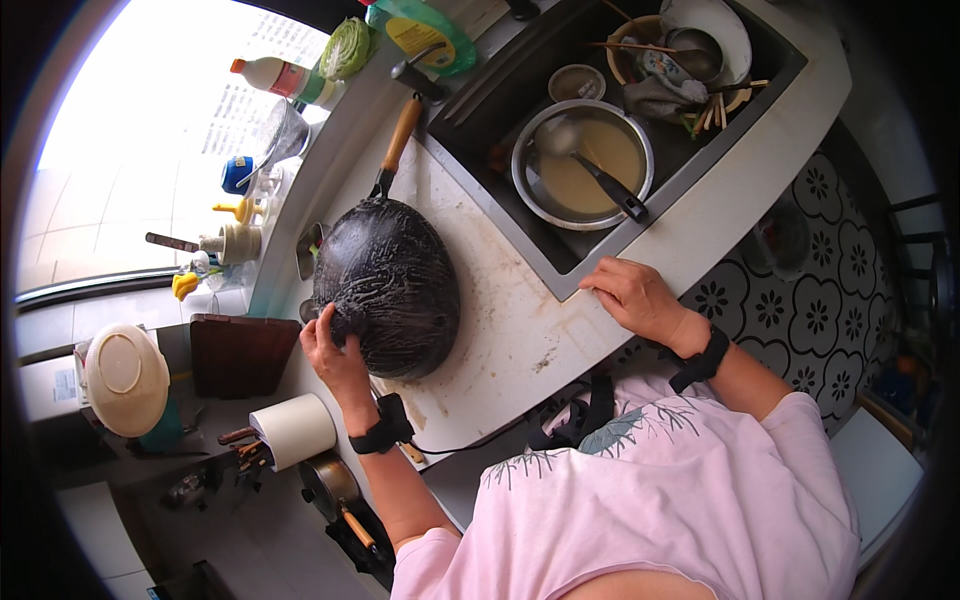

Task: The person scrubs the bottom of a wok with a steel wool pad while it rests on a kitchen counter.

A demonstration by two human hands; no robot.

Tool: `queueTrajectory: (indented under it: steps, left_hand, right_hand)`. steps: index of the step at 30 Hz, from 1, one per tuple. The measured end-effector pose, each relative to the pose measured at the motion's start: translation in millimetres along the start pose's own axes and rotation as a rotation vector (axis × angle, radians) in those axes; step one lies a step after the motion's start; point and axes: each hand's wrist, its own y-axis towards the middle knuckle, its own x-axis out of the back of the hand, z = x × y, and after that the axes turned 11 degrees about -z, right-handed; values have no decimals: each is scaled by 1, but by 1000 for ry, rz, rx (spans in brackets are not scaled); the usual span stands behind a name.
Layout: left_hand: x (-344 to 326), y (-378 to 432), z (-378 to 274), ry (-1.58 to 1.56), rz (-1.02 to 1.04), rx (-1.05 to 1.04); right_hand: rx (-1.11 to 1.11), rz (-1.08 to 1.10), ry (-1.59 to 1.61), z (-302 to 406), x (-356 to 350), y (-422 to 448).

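A black wok (390,277) lies upside down on the pale countertop, its underside streaked with whitish suds. Its wooden handle (403,135) points toward the faucet. My left hand (334,360) presses at the wok's near left side, fingers around a dark scouring pad (347,319) that is hard to tell from the black metal. Curled at the front corner of the sink, my right hand (634,296) touches the rim with nothing visible in it. Inside the dark sink (487,142), a metal basin (517,161) holds cloudy liquid and a black-handled ladle (611,187).
Bowls, chopsticks and a grey cloth (660,97) crowd the sink's far end. Bottles, a cabbage (347,49) and cups line the windowsill. A brown cutting board (241,354), a white utensil holder (296,431) and a small pan (328,487) stand left of my arm.
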Motion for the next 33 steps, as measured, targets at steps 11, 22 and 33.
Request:
queueTrajectory:
  steps: [11,22,33]
  left_hand:
    - [-28,-32,-82,78,283,-332]
    - [-2,22,10,17,45,-3]
    - [-32,20,-60,46,124,-249]
  right_hand:
    - [8,8,-4,0,0,2]
    - [0,2,-3,-2,0,1]
    - [-2,-12,-35,1,-2,2]
